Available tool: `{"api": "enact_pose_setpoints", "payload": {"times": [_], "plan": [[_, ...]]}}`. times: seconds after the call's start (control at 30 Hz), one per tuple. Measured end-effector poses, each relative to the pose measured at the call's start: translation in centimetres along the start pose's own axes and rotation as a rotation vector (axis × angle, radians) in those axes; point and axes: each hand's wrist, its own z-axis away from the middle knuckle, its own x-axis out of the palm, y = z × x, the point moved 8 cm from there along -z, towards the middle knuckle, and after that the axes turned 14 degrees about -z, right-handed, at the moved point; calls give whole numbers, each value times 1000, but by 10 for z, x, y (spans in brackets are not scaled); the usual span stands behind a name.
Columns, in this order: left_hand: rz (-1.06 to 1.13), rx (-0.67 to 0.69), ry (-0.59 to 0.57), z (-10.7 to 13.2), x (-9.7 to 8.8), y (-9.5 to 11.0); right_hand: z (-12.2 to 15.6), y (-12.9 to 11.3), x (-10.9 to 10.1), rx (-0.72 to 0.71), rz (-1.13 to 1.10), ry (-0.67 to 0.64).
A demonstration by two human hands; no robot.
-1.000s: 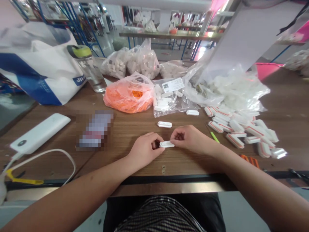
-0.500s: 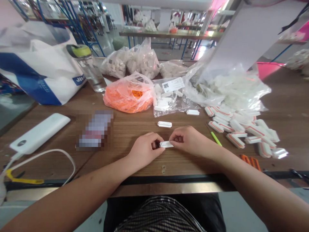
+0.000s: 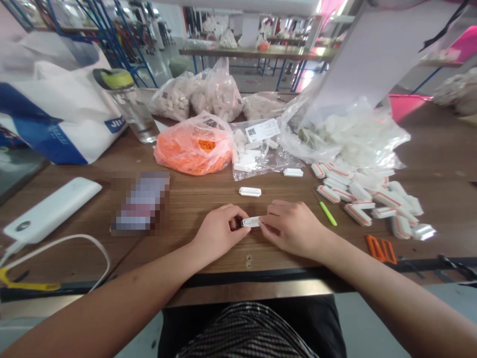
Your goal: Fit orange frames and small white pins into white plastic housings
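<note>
Between my hands is a small white plastic strip-like part [image 3: 251, 222] with a row of tiny marks or holes along it. My left hand [image 3: 220, 229] pinches its left end between thumb and fingers. At the right end, the fingers of my right hand [image 3: 288, 226] are closed on it. Just beyond lies a similar white piece [image 3: 250, 192] on the table, and another white piece [image 3: 293, 172] rests farther back to the right. A green pen-like tool [image 3: 328, 214] lies right of my right hand, its thin tip pointing away.
Several white pieces with orange edging [image 3: 359, 214] are piled at the right, near orange frames [image 3: 380, 249]. Behind stand a bag of orange parts [image 3: 194, 144], clear bags of white parts [image 3: 216, 94] and a water bottle [image 3: 136, 112]. Left are a blurred phone [image 3: 141, 204] and a white power bank [image 3: 54, 209].
My right hand has turned, its fingers now laid more over the right end of the white part, which tilts slightly. The whole view has shifted a little. My left hand keeps its pinch.
</note>
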Motion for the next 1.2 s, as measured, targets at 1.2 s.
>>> {"api": "enact_pose_setpoints", "payload": {"times": [1.2], "plan": [[-31, 19, -7, -1, -3, 1, 48, 140, -34, 596, -236, 57]]}}
